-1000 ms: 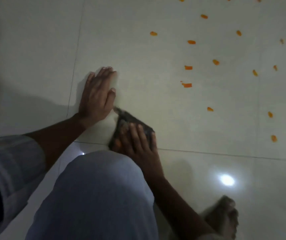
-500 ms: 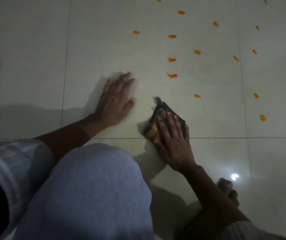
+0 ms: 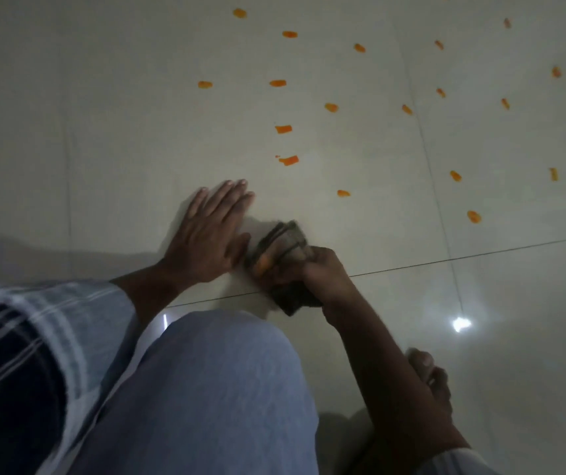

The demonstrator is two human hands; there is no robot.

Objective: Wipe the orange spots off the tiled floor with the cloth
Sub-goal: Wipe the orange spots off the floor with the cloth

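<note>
Person crouched over pale glossy tiled floor [image 3: 103,132]. Right hand [image 3: 322,269] has its fingers clamped on a dark folded cloth [image 3: 283,240], pressed to the floor just above a grout line [image 3: 480,256], cloth blurred. Left hand [image 3: 211,234] lies flat, fingers together and extended, palm down just beside the cloth, bracing.

Progress: judged early. Many orange spots [image 3: 288,160] remain, scattered across the far tiles and toward the right edge of view; nearest ones are near the cloth, farther ones well apart. Tile around the hands looks free of orange, though an orange smear shows on the cloth.

Room: bare floor ahead and right, open for sweeping outward. Bent knee in light trousers [image 3: 213,389] crowds the near side; a bare foot [image 3: 429,371] sits behind the right arm
</note>
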